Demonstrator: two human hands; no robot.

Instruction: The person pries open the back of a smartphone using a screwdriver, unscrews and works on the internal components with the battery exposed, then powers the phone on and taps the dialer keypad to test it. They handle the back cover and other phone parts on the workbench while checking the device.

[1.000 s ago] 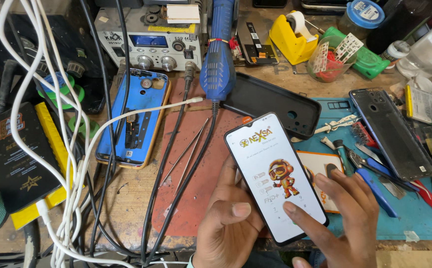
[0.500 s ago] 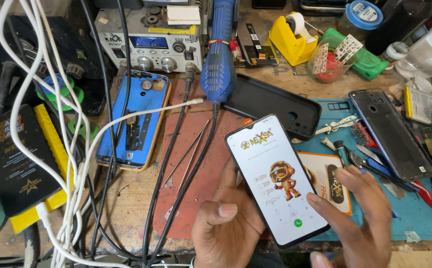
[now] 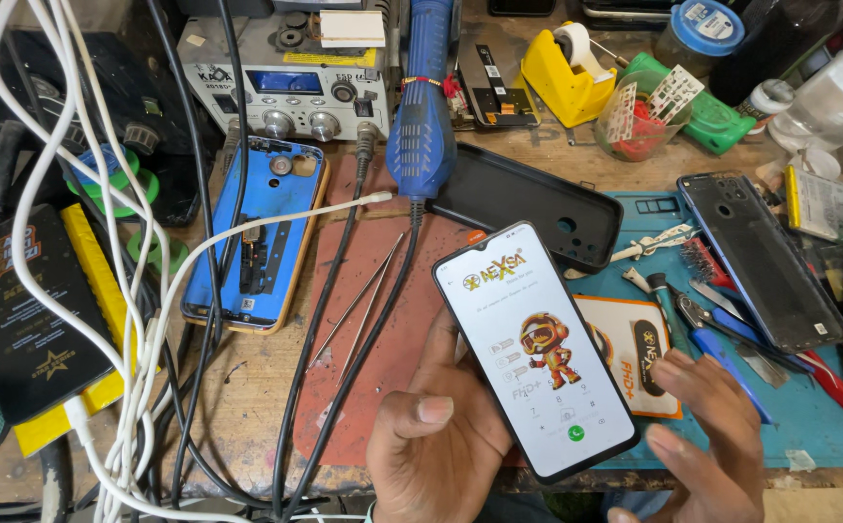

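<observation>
My left hand [image 3: 436, 446] grips a smartphone [image 3: 534, 349] from below, thumb on its left edge. The screen is lit white and shows an orange cartoon figure and a green round call button near the bottom. My right hand [image 3: 707, 441] hovers just right of the phone's lower edge, fingers spread and slightly blurred, holding nothing. Under the phone lies a white and orange card [image 3: 635, 353] on a teal mat [image 3: 809, 426].
An opened blue phone frame [image 3: 262, 232] lies left of centre among white and black cables [image 3: 131, 320]. Tweezers [image 3: 359, 310] rest on a red mat. A black phone case [image 3: 528, 208], a dark back cover [image 3: 765, 261], hand tools [image 3: 722, 339], a blue hot-air handle [image 3: 421, 107] and a station [image 3: 286, 87] crowd the bench.
The phone has shifted slightly up and right in my left hand. My right hand has drawn back from the screen to the phone's lower right.
</observation>
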